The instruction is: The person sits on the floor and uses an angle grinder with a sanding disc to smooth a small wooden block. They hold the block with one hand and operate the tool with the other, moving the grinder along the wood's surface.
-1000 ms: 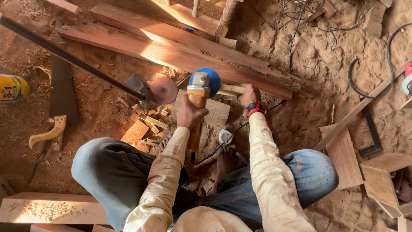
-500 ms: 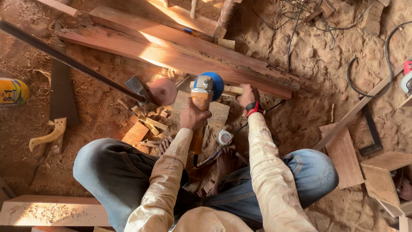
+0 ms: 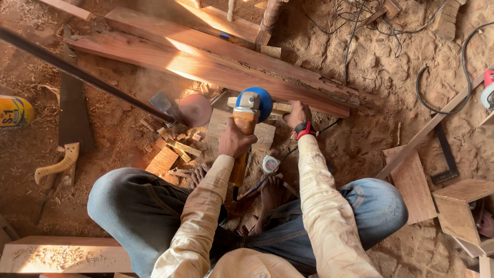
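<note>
The person sits on the sawdust floor [image 3: 391,92], working a small wood block [image 3: 267,135] that lies just below the long planks [image 3: 221,64]. The left hand [image 3: 234,141] is wrapped tight around the angle grinder [image 3: 246,121], its blue guard over the block's upper edge. The right hand [image 3: 297,114], just right of the grinder, presses flat on the block. To do this well, the disc should stay shallow and the pinning fingers clear of it. An axe [image 3: 164,105] lies left of the block.

Angle grinder [image 3: 250,110] slightly farther forward over the wood block [image 3: 263,135].
</note>
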Demonstrator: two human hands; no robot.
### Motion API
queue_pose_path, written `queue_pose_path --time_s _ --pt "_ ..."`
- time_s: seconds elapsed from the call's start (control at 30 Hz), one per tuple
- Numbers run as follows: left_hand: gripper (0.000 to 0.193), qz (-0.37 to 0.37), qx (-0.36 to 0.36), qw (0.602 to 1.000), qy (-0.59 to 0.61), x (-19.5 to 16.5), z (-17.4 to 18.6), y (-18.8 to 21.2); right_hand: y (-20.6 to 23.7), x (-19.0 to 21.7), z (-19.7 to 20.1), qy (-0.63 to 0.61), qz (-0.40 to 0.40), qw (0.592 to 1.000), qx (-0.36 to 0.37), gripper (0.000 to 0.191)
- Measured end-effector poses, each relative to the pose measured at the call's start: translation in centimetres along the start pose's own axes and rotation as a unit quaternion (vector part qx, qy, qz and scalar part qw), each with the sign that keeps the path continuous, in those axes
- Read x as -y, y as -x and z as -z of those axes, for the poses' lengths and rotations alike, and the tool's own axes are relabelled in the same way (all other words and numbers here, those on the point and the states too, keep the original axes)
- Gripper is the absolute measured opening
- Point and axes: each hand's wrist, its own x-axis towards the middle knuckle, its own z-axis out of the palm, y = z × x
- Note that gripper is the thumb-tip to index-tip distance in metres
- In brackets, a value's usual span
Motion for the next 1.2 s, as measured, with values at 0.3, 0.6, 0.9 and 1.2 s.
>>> queue_pose_path --time_s 0.3,0.6,0.9,1.2 --pt "0.078 0.003 -0.007 1.000 0.008 0.5 0.0 -0.1 0.0 0.2 0.1 -0.004 -0.006 1.000 0.013 0.049" --pt "0.079 0.005 -0.016 1.000 0.001 -0.1 0.3 0.2 -0.4 -0.2 -0.7 -0.007 -0.017 1.000 0.016 0.050" --pt "0.078 -0.005 -0.007 1.000 -0.013 -0.7 -0.4 0.5 -0.1 -0.3 -0.4 -0.011 -0.013 1.000 0.018 0.051" --pt "0.073 0.004 0.009 1.000 0.007 -0.2 -0.2 0.3 -0.1 0.3 0.0 -0.015 -0.035 0.999 0.036 0.047"
